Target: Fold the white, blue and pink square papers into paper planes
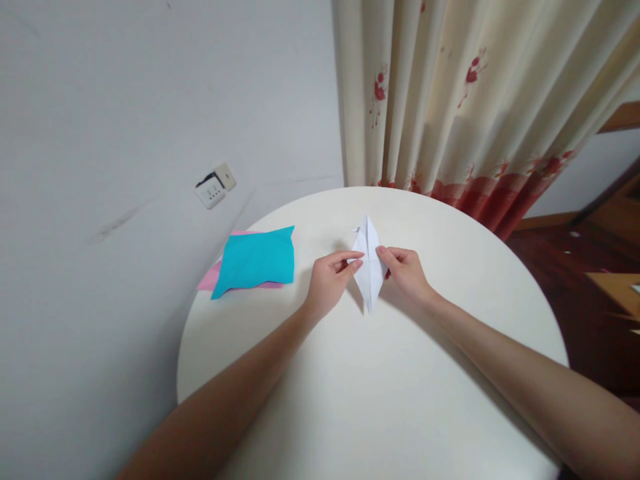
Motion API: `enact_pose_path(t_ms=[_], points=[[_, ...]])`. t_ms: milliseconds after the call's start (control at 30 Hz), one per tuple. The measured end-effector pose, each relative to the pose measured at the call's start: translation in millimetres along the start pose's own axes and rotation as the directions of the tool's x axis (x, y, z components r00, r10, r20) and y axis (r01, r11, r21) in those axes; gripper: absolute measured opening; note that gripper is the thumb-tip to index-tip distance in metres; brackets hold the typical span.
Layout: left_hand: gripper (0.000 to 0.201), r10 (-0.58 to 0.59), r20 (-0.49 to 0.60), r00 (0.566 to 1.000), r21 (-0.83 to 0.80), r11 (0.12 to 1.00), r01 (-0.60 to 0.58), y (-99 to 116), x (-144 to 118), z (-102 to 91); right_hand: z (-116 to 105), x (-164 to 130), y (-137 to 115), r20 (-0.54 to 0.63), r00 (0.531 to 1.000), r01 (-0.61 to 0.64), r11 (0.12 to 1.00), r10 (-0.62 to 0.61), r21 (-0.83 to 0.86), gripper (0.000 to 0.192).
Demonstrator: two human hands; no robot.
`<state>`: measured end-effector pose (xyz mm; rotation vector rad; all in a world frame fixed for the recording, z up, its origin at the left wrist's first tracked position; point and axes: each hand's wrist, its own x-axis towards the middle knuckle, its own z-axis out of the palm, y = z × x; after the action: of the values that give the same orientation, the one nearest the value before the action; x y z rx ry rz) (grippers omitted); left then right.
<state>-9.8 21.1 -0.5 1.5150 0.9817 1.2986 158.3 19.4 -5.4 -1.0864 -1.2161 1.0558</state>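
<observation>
A white folded paper (369, 267), long and diamond-shaped with points toward and away from me, is held just above a round white table (380, 400). My left hand (331, 278) pinches its left edge near the middle. My right hand (406, 270) pinches its right edge, with the thumb on top. Both forearms reach in from the bottom of the view.
A turquoise paper sheet (257, 261) lies on a pink sheet (210, 279) at the table's left edge. A grey wall with a socket (215, 185) is on the left. A cream curtain with red flowers (465, 107) hangs behind the table. Dark wooden floor (575, 280) lies to the right.
</observation>
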Motion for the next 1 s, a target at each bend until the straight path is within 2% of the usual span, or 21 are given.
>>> enact_pose_path(t_ms=[133, 267, 367, 433, 567, 700, 800, 900, 1000], points=[[0.021, 0.032, -0.052, 0.998, 0.033, 0.999, -0.030, -1.3, 1.0, -2.2, -0.4, 0.8, -0.6, 0.000, 1.000, 0.000, 0.998, 0.000, 0.060, 0.033], [0.026, 0.006, -0.097, 0.995, 0.041, 0.999, -0.002, -5.4, 2.7, -4.0, -2.4, 2.5, 0.5, -0.032, 0.996, 0.085, 0.989, -0.081, 0.119, 0.034], [0.031, -0.003, -0.088, 0.996, 0.027, 1.000, 0.006, -8.0, 4.1, -4.8, -4.6, 4.2, 3.1, -0.016, 0.986, 0.168, 0.984, -0.167, 0.053, 0.022], [0.037, 0.013, -0.082, 0.997, 0.031, 0.999, -0.011, -7.9, 5.1, -5.6, -5.9, 4.8, 4.4, -0.001, 0.977, 0.214, 0.977, -0.214, -0.023, 0.021], [0.035, 0.091, -0.129, 0.987, 0.168, 0.983, -0.069, -2.2, 6.0, -7.7, -7.1, 3.5, 2.5, 0.041, 0.942, 0.335, 0.931, -0.332, -0.148, 0.026], [0.020, 0.220, -0.138, 0.966, 0.334, 0.928, -0.164, 5.9, 5.2, -9.5, -7.3, 2.0, -2.0, 0.034, 0.914, 0.404, 0.895, -0.405, -0.191, 0.017], [0.014, 0.301, -0.153, 0.941, 0.400, 0.890, -0.220, 10.5, 4.5, -9.5, -8.2, 2.0, -4.3, 0.017, 0.901, 0.429, 0.884, -0.433, -0.189, 0.013], [0.010, 0.291, -0.120, 0.949, 0.327, 0.914, -0.239, 14.8, 3.1, -7.7, -9.4, 2.0, -6.9, 0.014, 0.890, 0.454, 0.881, -0.457, -0.136, 0.011], [0.017, 0.176, -0.066, 0.982, 0.181, 0.970, -0.162, 18.5, -0.2, -4.7, -9.6, 1.2, -10.4, 0.062, 0.913, 0.404, 0.915, -0.403, -0.003, 0.014]])
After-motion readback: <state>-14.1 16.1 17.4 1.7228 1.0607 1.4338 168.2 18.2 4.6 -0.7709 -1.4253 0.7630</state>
